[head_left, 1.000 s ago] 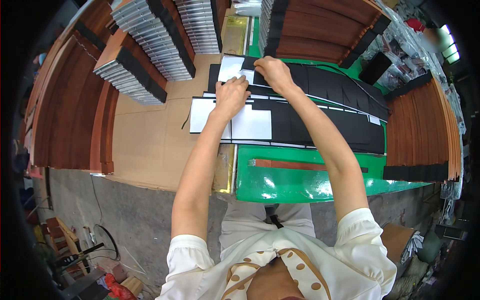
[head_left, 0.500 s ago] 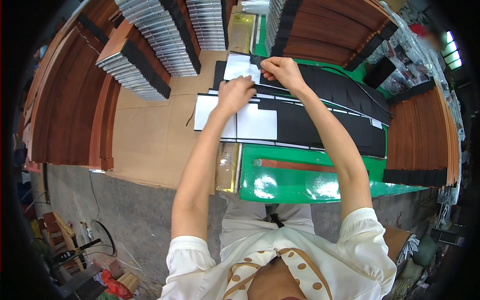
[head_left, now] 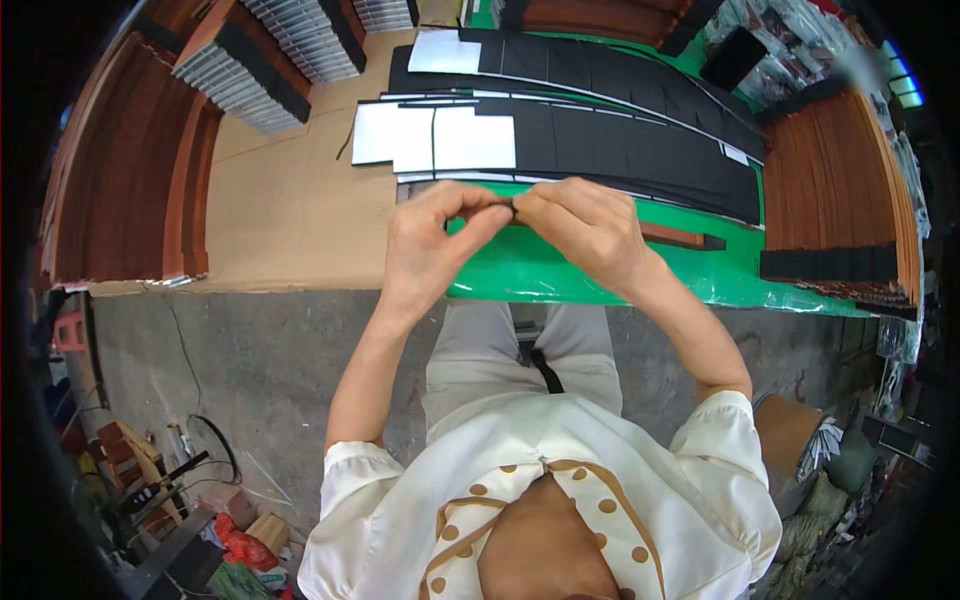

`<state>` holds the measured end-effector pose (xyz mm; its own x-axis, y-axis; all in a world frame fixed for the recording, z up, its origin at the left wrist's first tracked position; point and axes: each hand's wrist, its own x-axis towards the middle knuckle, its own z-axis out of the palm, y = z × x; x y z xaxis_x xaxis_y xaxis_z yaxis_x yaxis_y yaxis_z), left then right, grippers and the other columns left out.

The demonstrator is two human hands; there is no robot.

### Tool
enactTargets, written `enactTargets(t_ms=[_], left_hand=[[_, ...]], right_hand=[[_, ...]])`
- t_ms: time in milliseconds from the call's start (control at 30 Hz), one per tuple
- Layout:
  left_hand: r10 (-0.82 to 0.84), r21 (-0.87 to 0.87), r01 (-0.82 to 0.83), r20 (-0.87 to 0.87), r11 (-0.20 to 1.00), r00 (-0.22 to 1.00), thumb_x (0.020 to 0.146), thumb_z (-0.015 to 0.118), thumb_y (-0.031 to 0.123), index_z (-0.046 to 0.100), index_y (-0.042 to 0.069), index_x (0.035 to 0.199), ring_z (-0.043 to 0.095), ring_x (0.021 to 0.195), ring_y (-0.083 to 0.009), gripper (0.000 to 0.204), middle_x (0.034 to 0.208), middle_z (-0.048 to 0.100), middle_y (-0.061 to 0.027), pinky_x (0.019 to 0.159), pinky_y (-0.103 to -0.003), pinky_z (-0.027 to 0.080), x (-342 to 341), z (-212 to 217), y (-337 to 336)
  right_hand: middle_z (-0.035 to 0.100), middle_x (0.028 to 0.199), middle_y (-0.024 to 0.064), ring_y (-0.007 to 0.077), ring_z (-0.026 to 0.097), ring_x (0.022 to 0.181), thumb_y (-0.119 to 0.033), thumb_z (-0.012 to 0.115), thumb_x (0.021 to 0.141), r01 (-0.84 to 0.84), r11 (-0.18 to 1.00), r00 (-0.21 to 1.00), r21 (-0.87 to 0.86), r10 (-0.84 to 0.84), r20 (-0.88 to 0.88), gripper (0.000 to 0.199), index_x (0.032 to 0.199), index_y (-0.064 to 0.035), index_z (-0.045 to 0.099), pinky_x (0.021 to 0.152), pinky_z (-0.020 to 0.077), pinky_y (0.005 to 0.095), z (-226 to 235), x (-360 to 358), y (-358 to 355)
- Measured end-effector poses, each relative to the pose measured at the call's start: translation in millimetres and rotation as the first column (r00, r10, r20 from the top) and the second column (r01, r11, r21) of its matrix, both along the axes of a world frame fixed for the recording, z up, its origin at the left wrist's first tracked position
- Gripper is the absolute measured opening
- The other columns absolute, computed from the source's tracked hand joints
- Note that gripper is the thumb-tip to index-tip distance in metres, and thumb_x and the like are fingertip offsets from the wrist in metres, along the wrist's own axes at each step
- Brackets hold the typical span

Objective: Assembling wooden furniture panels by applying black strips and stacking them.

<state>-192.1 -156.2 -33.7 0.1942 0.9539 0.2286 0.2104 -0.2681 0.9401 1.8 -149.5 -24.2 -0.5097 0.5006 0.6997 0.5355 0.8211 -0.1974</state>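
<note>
Over the near part of the glossy green tabletop [head_left: 530, 270], the left hand [head_left: 430, 240] and right hand [head_left: 592, 232] are basically fingertip to fingertip, both pinching a small dark piece [head_left: 512, 208] that's mostly hidden. It's around the left end of a long reddish-brown strip with a black right tip [head_left: 675, 236]; can't tell if they touch. Flat black sheets with white patches [head_left: 625, 145] lie just farther back.

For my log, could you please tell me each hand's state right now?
Left hand: closed, pinching a small black piece.
Right hand: closed, pinching the same piece.
</note>
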Motion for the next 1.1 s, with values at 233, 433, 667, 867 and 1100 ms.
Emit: enactTargets(t_ms=[233,433,667,867,1100], left_hand=[[-0.023,0.104,0.038,-0.139,0.994,0.990,0.079,0.071,0.011,0.064,-0.002,0.093,0.059,0.075,-0.0137,0.020,0.088,0.064,-0.0087,0.065,-0.026,0.047,1,-9,-54],[0.010,0.351,0.082,-0.251,0.933,0.968,0.074,0.073,0.016,0.063,0.000,0.102,0.061,0.080,-0.0170,0.034,0.093,0.065,-0.0092,0.072,-0.028,0.049,-4,-25,-50],[0.076,0.086,-0.065,-0.128,0.994,0.989,0.074,0.069,0.002,0.057,0.003,0.117,0.056,0.100,-0.0199,0.045,0.112,0.058,-0.0098,0.088,-0.031,0.044,-15,-52,-5],[0.015,-0.024,-0.017,-0.081,1.000,0.997,0.075,0.070,0.005,0.063,0.000,0.102,0.059,0.094,-0.0191,0.029,0.102,0.062,-0.0082,0.083,-0.030,0.046,-7,-67,12],[0.034,-0.005,-0.035,-0.064,0.999,0.997,0.075,0.070,0.006,0.064,-0.001,0.097,0.059,0.090,-0.0193,0.023,0.096,0.063,-0.0081,0.080,-0.029,0.046,-8,-66,13]], right_hand=[[0.064,0.088,0.0087,0.0235,0.062,0.079,-0.008,0.074,0.069,-0.125,0.857,0.979,-0.500,0.026,-0.201,0.026,0.093,-0.0041,0.066,0.065,0.0517,0.0325,-6,6,-48],[0.064,0.089,0.0078,0.0236,0.061,0.081,-0.007,0.074,0.069,-0.018,0.915,0.995,-0.402,-0.024,-0.099,0.025,0.092,-0.0033,0.066,0.068,0.0512,0.0339,-10,1,-53],[0.063,0.087,0.0076,0.0231,0.058,0.076,-0.002,0.069,0.071,0.149,0.830,0.931,-0.537,-0.302,-0.207,0.020,0.091,-0.0024,0.066,0.066,0.0470,0.0314,-34,-13,-20],[0.063,0.085,0.0062,0.0212,0.057,0.076,-0.004,0.070,0.070,0.198,0.868,0.937,-0.455,-0.305,-0.173,0.019,0.089,-0.0035,0.067,0.065,0.0466,0.0319,-51,-22,-5],[0.063,0.085,0.0050,0.0206,0.058,0.078,-0.005,0.072,0.069,0.206,0.878,0.943,-0.431,-0.296,-0.153,0.019,0.088,-0.0049,0.069,0.065,0.0468,0.0313,-53,-26,-3]])
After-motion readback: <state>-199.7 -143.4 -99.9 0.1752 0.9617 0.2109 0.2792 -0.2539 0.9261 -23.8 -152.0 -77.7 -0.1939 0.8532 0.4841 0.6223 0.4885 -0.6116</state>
